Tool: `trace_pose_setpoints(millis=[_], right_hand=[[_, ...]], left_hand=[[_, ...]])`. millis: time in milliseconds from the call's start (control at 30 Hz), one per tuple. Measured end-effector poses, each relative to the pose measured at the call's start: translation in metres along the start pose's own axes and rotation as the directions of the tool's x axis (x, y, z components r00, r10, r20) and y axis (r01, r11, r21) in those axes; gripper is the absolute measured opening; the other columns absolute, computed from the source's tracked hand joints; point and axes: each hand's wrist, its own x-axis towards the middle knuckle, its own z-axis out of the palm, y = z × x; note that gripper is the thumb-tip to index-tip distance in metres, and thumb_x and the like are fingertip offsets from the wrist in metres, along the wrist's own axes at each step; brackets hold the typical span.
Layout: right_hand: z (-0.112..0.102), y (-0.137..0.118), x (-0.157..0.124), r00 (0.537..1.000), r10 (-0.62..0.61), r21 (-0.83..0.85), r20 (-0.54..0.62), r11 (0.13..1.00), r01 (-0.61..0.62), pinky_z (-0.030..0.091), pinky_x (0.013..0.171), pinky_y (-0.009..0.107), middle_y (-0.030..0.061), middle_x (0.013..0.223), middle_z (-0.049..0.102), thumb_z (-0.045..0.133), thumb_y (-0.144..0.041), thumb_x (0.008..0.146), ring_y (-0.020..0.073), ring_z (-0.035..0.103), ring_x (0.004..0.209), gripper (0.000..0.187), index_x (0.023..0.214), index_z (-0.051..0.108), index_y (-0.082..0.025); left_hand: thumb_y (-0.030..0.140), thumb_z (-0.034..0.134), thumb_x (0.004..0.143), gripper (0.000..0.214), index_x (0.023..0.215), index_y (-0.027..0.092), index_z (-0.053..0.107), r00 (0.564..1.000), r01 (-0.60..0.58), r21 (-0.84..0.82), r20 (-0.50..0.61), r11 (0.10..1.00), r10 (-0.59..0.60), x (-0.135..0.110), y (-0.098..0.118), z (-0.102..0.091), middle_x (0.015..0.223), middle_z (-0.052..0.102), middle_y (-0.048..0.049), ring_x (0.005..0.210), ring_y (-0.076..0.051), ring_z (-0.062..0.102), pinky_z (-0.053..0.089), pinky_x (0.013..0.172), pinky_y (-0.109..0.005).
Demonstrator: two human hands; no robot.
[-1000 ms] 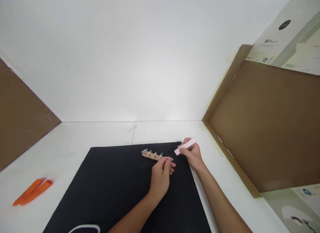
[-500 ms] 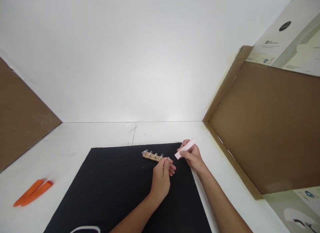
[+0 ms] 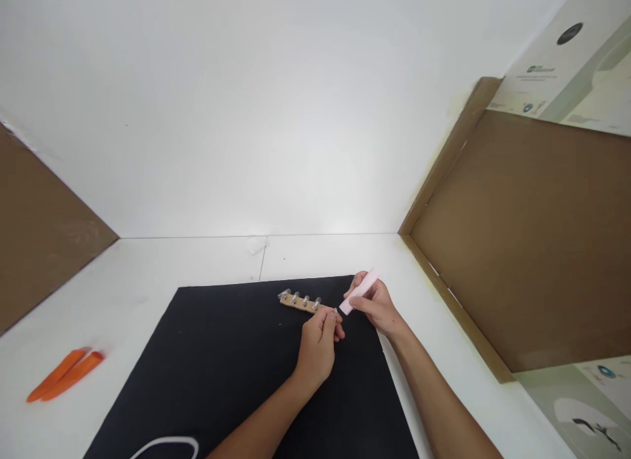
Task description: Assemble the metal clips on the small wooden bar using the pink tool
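- Right hand (image 3: 380,309): grips the pink stick (image 3: 359,292) between thumb and fingers; its lower end now stands closer to the left fingertips than a half-second ago.
- Left hand (image 3: 317,348): pinches the tan strip (image 3: 298,304) at its right end, above the black mat (image 3: 236,367).
- Effect: stick and strip are nearly together; contact cannot be confirmed.
- Clear pieces (image 3: 305,301): spaced along the strip.
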Motion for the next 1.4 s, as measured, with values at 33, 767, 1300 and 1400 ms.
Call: trace_pose_setpoints(millis=[33, 767, 1300, 1400], right_hand=[[0.0, 0.0, 0.0, 1.0, -0.009, -0.009, -0.024, 1.0, 0.009, 0.046, 0.058, 0.022, -0.0005, 0.075, 0.072, 0.082, -0.02, 0.065, 0.0123, 0.062, 0.062, 0.035, 0.086, 0.054, -0.021], [-0.002, -0.006, -0.003, 1.0, 0.008, -0.1, 0.018, 0.995, -0.006, 0.047, 0.059, 0.025, -0.0002, 0.075, 0.071, 0.081, -0.021, 0.064, 0.0139, 0.062, 0.062, 0.034, 0.085, 0.053, -0.021], [-0.002, -0.01, -0.004, 0.999, -0.037, -0.103, -0.027, 0.994, 0.034, 0.048, 0.058, 0.027, 0.0, 0.072, 0.069, 0.082, -0.026, 0.062, 0.0158, 0.062, 0.061, 0.035, 0.083, 0.054, -0.022], [0.001, -0.012, -0.006, 0.999, -0.036, -0.124, -0.001, 0.992, 0.036, 0.048, 0.057, 0.028, 0.0005, 0.072, 0.069, 0.082, -0.028, 0.061, 0.017, 0.061, 0.061, 0.036, 0.082, 0.053, -0.023]], left_hand=[[0.043, 0.041, 0.094, 0.035, 0.077, 0.017, 0.058, 1.0, -0.002, 0.007, -0.002, 1.0, 0.002, 0.0, 0.0, 0.0, 0.061, 0.057, -0.0001, 0.059, -0.015, 0.053, 0.043, 0.06, -0.027], [0.038, 0.037, 0.096, 0.035, 0.077, 0.018, 0.057, 0.999, -0.039, 0.14, 0.038, 0.989, 0.034, 0.0, 0.0, -0.001, 0.061, 0.055, 0.0012, 0.06, -0.015, 0.053, 0.039, 0.061, -0.026], [0.037, 0.038, 0.095, 0.032, 0.079, 0.019, 0.059, 0.998, -0.04, 0.143, 0.044, 0.989, 0.034, -0.001, 0.0, -0.001, 0.061, 0.056, 0.0011, 0.059, -0.015, 0.053, 0.039, 0.06, -0.026], [0.036, 0.039, 0.095, 0.031, 0.079, 0.019, 0.059, 0.998, -0.047, 0.144, 0.048, 0.988, 0.041, -0.001, -0.001, -0.001, 0.06, 0.056, 0.0015, 0.058, -0.015, 0.053, 0.038, 0.059, -0.026]])
